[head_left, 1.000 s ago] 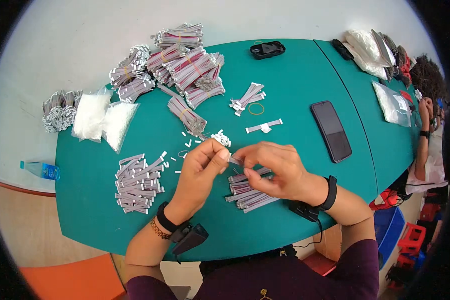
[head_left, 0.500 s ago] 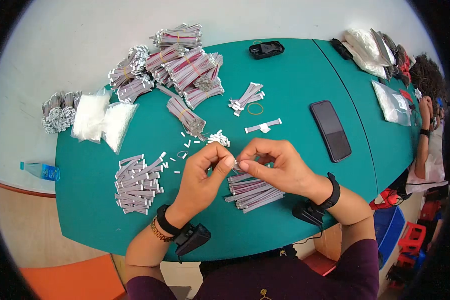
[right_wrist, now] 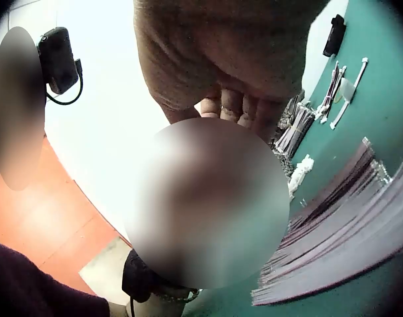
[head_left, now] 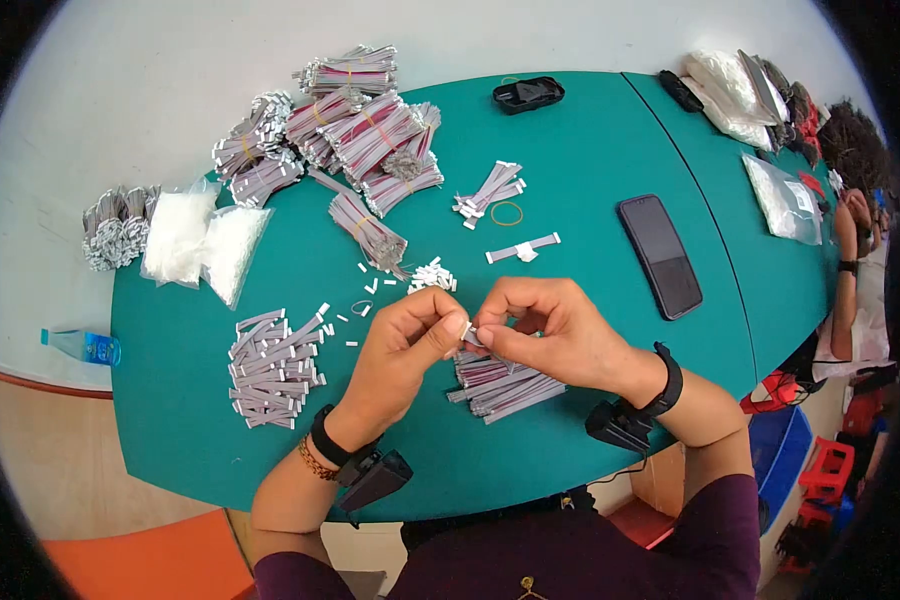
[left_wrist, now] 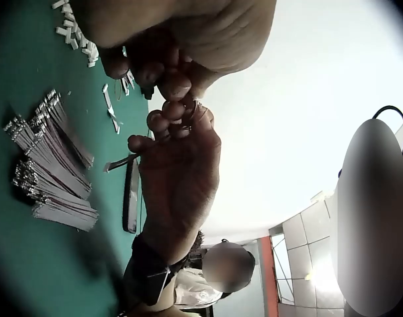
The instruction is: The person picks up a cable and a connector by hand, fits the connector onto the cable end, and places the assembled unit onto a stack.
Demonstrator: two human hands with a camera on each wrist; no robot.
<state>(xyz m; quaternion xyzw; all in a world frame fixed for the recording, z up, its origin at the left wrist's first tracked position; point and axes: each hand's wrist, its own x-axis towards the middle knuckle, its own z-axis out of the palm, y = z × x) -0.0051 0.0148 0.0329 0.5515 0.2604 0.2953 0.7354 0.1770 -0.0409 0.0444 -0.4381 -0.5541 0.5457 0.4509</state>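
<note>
In the head view my left hand [head_left: 395, 350] and right hand [head_left: 565, 335] meet fingertip to fingertip above the table. My left thumb and forefinger pinch a small white connector [head_left: 466, 330]. My right hand pinches the end of a short grey ribbon cable [head_left: 473, 338] right against it; the fingers hide most of the joint. The cable's other end [left_wrist: 115, 164] sticks out under the right hand in the left wrist view. Just below the hands lies a stack of grey and purple ribbon cables [head_left: 510, 392]. A small heap of white connectors [head_left: 434, 275] sits behind the left hand.
A pile of cables with white ends [head_left: 273, 370] lies left. Rubber-banded bundles [head_left: 370, 135] and bags of white pieces [head_left: 180, 232] stand behind. A phone [head_left: 660, 257], a rubber band [head_left: 507, 213] and a single cable [head_left: 525, 249] lie right. Another person sits far right.
My right hand has turned and closed in, its thumb now against the cable end. Both hands have drawn together at the fingertips. The piles on the table are unchanged.
</note>
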